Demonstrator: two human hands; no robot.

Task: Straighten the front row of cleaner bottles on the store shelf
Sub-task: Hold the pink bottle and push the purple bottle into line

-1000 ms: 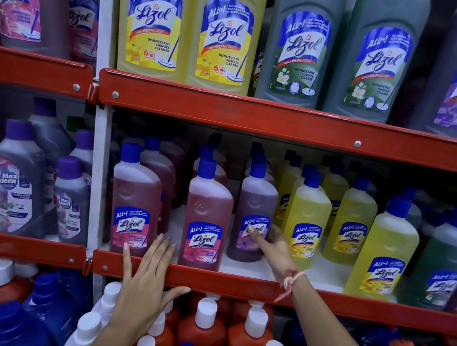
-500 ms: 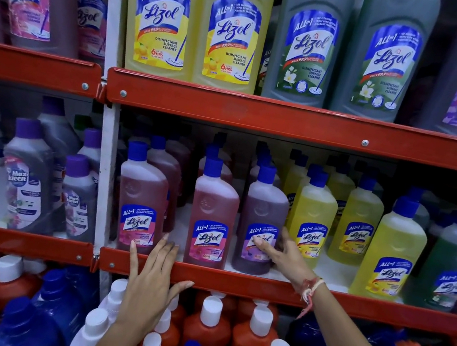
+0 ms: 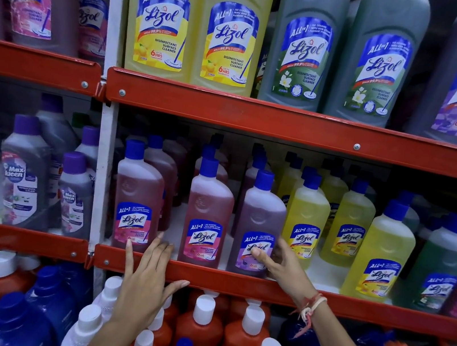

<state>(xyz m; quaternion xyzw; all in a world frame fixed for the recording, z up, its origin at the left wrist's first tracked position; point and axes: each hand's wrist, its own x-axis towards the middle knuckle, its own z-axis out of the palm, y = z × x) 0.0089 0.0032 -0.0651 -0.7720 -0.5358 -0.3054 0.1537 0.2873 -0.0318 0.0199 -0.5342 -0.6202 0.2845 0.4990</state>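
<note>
The middle shelf [image 3: 233,283] carries a front row of Lizol cleaner bottles with blue caps. From the left stand two pink bottles [image 3: 137,197] [image 3: 208,214], a purple bottle [image 3: 260,226], then yellow bottles [image 3: 307,215] [image 3: 381,251] and a green one [image 3: 443,266]. My right hand [image 3: 278,263] grips the lower part of the purple bottle, thumb on its label. My left hand [image 3: 149,277] lies flat with spread fingers over the red shelf lip, fingertips at the base of the leftmost pink bottle.
Large Lizol bottles [image 3: 162,15] fill the shelf above. Orange and blue bottles with white caps [image 3: 202,321] crowd the shelf below. Max Kleen bottles [image 3: 25,173] stand in the left bay past a white upright [image 3: 102,177]. More bottles line up behind the front row.
My right hand has closed around the purple bottle and drawn it forward to the shelf lip, level with the pink bottles. My left hand has stayed on the shelf lip.
</note>
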